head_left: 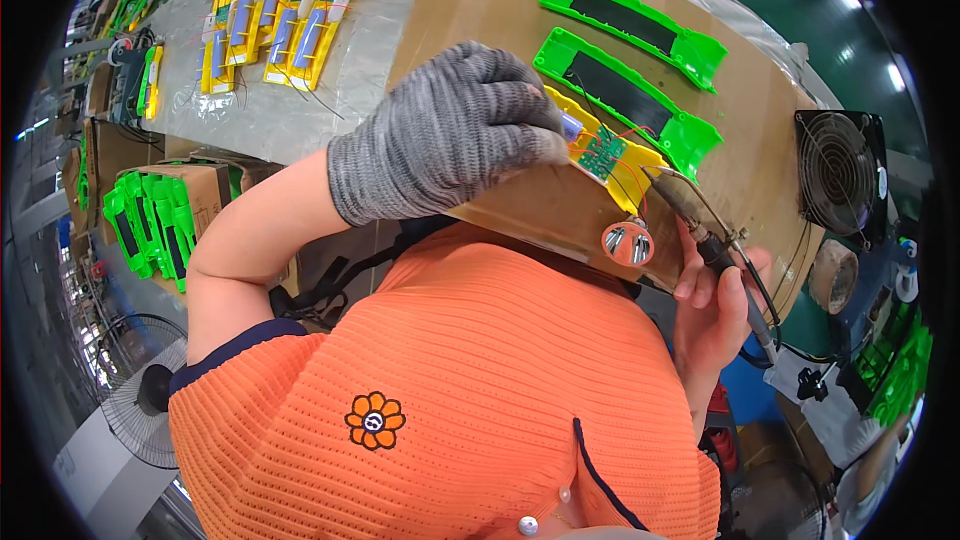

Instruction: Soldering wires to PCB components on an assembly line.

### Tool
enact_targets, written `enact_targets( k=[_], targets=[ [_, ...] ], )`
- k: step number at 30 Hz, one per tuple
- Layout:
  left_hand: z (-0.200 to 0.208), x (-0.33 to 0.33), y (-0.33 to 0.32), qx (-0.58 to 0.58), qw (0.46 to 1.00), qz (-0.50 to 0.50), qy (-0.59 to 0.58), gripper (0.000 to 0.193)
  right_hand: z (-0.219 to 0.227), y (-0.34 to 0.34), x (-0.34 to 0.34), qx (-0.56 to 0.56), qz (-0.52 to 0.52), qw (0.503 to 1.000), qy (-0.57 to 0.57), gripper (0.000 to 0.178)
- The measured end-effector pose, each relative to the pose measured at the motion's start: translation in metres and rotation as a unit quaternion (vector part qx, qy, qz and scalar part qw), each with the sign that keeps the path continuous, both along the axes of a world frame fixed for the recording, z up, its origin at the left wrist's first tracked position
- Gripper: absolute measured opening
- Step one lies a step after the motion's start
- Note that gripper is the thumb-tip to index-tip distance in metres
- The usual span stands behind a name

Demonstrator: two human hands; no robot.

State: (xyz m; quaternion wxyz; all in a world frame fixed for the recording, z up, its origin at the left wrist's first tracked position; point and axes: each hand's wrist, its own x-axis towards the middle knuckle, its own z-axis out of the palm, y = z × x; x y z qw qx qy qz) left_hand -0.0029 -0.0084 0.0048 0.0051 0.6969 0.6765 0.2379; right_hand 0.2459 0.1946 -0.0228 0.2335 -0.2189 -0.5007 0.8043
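My left hand, in a grey knit glove, grips a yellow plastic housing above the table's near edge. Inside it are a blue cylindrical cell and a green circuit board with thin red and black wires. A round silver lamp reflector hangs at the housing's right end. My bare right hand is closed around a soldering iron with a thin metal tube alongside. Its tip points at the housing's board end; whether it touches, I cannot tell.
Two green housings with black panels lie beyond my hands on a cardboard-covered table. Several yellow housings with cells sit at the far left. A black fan stands right; a box of green housings is lower left.
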Motion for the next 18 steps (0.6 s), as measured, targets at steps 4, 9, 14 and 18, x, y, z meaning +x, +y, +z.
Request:
enact_targets(
  k=[4,9,14,18],
  targets=[
    [-0.003,0.011,0.018,-0.019,0.992,0.024,-0.121,0.013,0.0,-0.002,-0.001,0.003,0.002,1.0,0.008,0.018],
    [0.009,0.013,0.033,-0.094,0.982,0.035,-0.162,0.014,0.002,-0.005,-0.002,0.007,0.01,1.0,-0.014,0.018],
    [0.018,0.019,0.041,-0.117,0.988,0.054,-0.084,0.012,-0.002,-0.002,0.001,0.024,0.015,1.0,-0.001,0.024],
    [0.021,0.019,0.046,-0.153,0.984,0.065,-0.062,0.01,0.002,-0.003,-0.001,0.01,0.016,0.999,-0.042,0.022]
  ],
)
